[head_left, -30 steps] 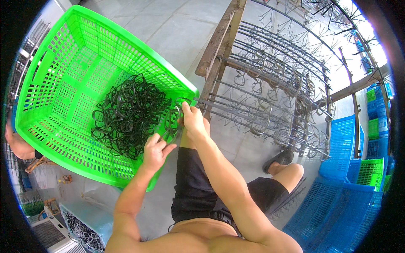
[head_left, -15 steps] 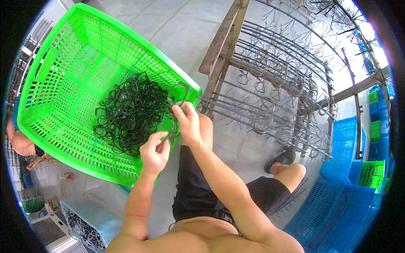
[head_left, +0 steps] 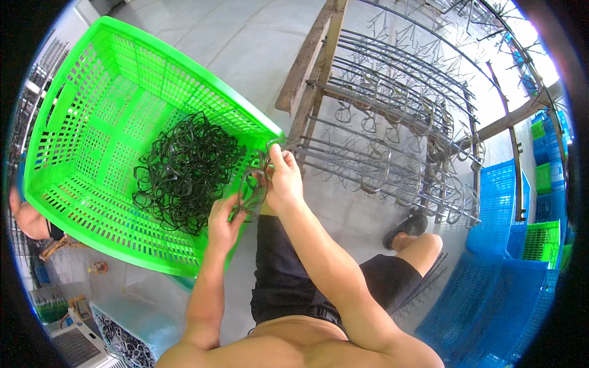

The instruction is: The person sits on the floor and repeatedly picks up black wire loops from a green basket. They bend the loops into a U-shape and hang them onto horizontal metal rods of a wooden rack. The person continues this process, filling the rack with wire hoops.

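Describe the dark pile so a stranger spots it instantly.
Find the big green basket at left. Inside, toward its right end, lies the dark tangled heap. A similar tangle at lower left is in a pale blue container; this one sits against green mesh.

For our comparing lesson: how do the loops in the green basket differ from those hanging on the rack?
The basket loops look black; the rack loops look greyer. The basket loops lie tangled in one heap; the rack loops hang spread out along the rack. Both are thin and curved.

Black tangle with unseen underside
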A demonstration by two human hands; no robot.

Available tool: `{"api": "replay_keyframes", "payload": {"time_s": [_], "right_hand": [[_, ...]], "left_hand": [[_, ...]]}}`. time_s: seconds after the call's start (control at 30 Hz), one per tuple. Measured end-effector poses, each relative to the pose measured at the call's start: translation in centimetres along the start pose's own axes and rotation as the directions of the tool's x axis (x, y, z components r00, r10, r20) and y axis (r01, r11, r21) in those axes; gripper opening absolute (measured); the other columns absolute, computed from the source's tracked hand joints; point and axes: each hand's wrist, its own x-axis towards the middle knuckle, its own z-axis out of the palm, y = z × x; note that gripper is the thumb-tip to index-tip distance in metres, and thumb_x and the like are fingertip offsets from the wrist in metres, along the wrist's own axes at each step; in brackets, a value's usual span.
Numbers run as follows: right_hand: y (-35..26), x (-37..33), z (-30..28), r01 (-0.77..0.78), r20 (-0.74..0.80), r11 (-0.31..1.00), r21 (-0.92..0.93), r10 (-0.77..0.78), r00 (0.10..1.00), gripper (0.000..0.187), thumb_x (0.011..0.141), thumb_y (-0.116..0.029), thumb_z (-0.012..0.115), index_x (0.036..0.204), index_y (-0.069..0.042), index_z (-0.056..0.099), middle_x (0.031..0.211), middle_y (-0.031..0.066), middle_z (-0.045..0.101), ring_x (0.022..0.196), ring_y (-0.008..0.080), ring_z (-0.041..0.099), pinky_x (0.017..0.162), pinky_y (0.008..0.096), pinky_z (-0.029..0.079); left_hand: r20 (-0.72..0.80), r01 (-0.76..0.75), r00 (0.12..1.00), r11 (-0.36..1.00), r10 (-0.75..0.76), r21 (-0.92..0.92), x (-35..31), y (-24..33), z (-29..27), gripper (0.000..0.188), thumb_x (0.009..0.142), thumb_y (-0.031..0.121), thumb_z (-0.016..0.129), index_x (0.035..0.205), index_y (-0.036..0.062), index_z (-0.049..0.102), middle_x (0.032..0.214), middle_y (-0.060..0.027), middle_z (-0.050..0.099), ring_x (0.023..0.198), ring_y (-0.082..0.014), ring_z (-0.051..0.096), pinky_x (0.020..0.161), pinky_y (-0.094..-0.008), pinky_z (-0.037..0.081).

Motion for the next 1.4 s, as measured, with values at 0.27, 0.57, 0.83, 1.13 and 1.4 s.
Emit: {"api": "replay_keyframes", "payload": {"time_s": [0.27, 0.57, 0.83, 1.13, 1.4], "right_hand": [[-2.2, -0.3, -2.1, 0.088, -0.02, 0.965, -0.246, -0.096, 0.995, 0.023, 0.092, -0.024, 0.052, 0.093, -0.001, 0.054, 0.08, 0.004, 0.057, 0.063, 0.0121, 0.054, 0.056, 0.0266, 0.046], [-2.1, -2.0, -2.2, 0.145, 0.048, 0.989, 0.006, -0.145, 0.988, 0.019, 0.093, -0.024, 0.051, 0.089, -0.006, 0.052, 0.076, 0.0045, 0.057, 0.07, 0.0162, 0.059, 0.064, 0.0306, 0.051], [-5.0, -4.6, -3.5, 0.065, 0.444, 0.859, -0.508, 0.196, 0.874, 0.026, 0.097, -0.028, 0.041, 0.092, -0.004, 0.048, 0.071, 0.003, 0.05, 0.056, 0.0115, 0.051, 0.055, 0.0245, 0.042], [-7.3, -6.6, -8.0, 0.284, 0.588, 0.614, -0.737, 0.374, 0.717, 0.027, 0.096, -0.027, 0.042, 0.093, -0.001, 0.051, 0.073, 0.0025, 0.05, 0.066, 0.0119, 0.05, 0.06, 0.0253, 0.042], [-7.0, -7.6, -8.0, 0.609, 0.447, 0.093, -0.788, -0.592, 0.67, 0.017, 0.085, -0.01, 0.06, 0.098, 0.003, 0.057, 0.072, 0.0088, 0.058, 0.064, 0.0123, 0.054, 0.058, 0.0301, 0.046]], "left_hand": [[-0.025, -0.324, 0.943, 0.931, 0.332, 0.166, 1.1, 2.0, -0.6, 0.018, 0.073, 0.003, 0.063, 0.09, -0.0002, 0.061, 0.068, -0.0111, 0.051, 0.057, -0.0268, 0.05, 0.051, -0.0355, 0.039], [-0.351, -0.008, 0.935, 0.993, 0.048, 0.114, 0.5, -0.3, -1.0, 0.017, 0.079, -0.005, 0.054, 0.094, -0.0032, 0.061, 0.07, -0.0111, 0.056, 0.061, -0.02, 0.056, 0.056, -0.0291, 0.045], [0.252, 0.196, 0.884, -0.178, -0.395, -0.964, 0.1, -1.5, -3.2, 0.026, 0.09, 0.017, 0.054, 0.113, 0.0067, 0.054, 0.057, 0.0034, 0.037, 0.046, -0.0079, 0.035, 0.044, -0.0218, 0.029], [0.772, 0.779, 0.534, -0.154, -0.345, -0.608, 3.6, 3.8, 2.2, 0.023, 0.09, 0.024, 0.053, 0.092, 0.0022, 0.057, 0.044, 0.0033, 0.038, 0.032, -0.0094, 0.034, 0.031, -0.0221, 0.027], [0.639, 0.563, 0.713, -0.308, -0.287, -0.767, 7.1, 6.4, 4.8, 0.023, 0.095, 0.019, 0.044, 0.102, 0.001, 0.056, 0.047, 0.0041, 0.039, 0.036, -0.009, 0.036, 0.038, -0.0224, 0.029]]}}
